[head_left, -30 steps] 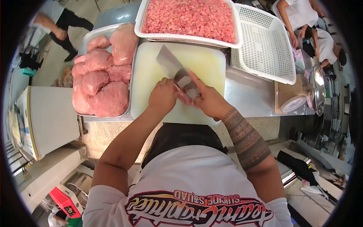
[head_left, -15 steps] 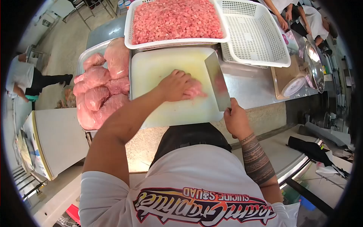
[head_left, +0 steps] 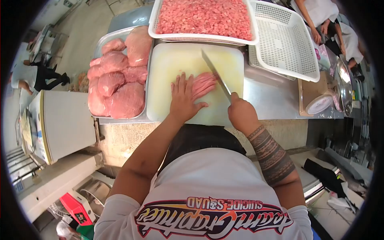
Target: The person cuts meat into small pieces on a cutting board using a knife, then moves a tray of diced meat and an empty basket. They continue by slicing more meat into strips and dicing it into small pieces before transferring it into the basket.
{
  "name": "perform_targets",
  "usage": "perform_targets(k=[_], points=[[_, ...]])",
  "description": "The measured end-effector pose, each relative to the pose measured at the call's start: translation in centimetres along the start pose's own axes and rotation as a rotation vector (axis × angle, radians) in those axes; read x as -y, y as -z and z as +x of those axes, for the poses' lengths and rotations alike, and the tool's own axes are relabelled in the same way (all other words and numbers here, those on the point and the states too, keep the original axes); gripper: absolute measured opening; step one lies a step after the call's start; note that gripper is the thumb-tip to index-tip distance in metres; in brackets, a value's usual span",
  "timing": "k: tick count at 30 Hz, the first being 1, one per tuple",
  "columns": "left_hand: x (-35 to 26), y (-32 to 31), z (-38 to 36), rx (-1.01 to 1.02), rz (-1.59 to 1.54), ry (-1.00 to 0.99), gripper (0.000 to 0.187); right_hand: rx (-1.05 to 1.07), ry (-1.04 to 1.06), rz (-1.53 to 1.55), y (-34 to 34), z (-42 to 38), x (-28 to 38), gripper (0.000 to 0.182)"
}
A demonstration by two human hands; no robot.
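My left hand [head_left: 183, 98] lies flat with fingers spread on sliced pink meat [head_left: 205, 83] in the middle of the white cutting board [head_left: 175, 60]. My right hand [head_left: 241, 113] grips the handle of a cleaver [head_left: 216, 75]. Its blade stands on edge against the right side of the meat slices, pointing away from me.
A metal tray of large raw meat pieces [head_left: 118, 76] sits left of the board. A white basket of diced meat [head_left: 204, 17] stands behind it, an empty white basket [head_left: 286, 40] to the right. A scale [head_left: 319, 105] is far right. Other people stand at the upper right and far left.
The cleaver has swung from flat at the board's right edge to upright against the meat. My left hand has opened out flat over the slices.
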State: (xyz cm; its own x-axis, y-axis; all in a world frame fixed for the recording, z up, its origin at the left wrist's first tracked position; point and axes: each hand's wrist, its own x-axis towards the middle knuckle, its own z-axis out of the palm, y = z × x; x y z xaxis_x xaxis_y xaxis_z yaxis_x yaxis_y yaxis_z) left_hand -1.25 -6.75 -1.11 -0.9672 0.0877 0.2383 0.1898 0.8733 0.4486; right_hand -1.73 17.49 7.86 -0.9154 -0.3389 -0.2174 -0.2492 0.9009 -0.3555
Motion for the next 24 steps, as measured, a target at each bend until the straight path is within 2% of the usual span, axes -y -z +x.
perform_targets(k=[4, 7, 10, 13, 16, 19, 22, 24], points=[[0.4, -0.1, 1.2, 0.014, 0.078, -0.011, 0.114, 0.061, 0.044, 0.004, -0.8, 0.0, 0.9, 0.02], [0.8, -0.2, 1.8, 0.09, 0.138, -0.096, 0.103, 0.117, -0.001, 0.04, 0.8, 0.9, 0.4, 0.021], [0.7, -0.4, 1.8, 0.073, -0.015, -0.248, 0.095, 0.112, 0.017, 0.064, 1.1, 1.7, -0.5, 0.022], [0.5, -0.1, 1.8, 0.091, -0.048, -0.202, 0.087, 0.112, 0.009, 0.056, 0.7, 2.2, -0.8, 0.025], [-0.4, 1.3, 1.5, 0.004, -0.157, -0.075, 0.076, 0.134, 0.025, 0.08, 1.0, 2.4, -0.8, 0.029], [2.8, 0.4, 1.0, 0.106, -0.092, 0.002, 0.068, 0.186, 0.023, 0.141, 2.4, 2.0, -0.9, 0.032], [2.2, 1.0, 1.2, 0.088, 0.034, -0.056, 0.07, 0.209, 0.007, 0.167, 2.4, 1.7, -1.4, 0.033], [-0.7, 1.4, 1.9, 0.037, 0.073, -0.083, 0.074, 0.184, 0.023, 0.165, 1.7, 1.8, -1.5, 0.032]])
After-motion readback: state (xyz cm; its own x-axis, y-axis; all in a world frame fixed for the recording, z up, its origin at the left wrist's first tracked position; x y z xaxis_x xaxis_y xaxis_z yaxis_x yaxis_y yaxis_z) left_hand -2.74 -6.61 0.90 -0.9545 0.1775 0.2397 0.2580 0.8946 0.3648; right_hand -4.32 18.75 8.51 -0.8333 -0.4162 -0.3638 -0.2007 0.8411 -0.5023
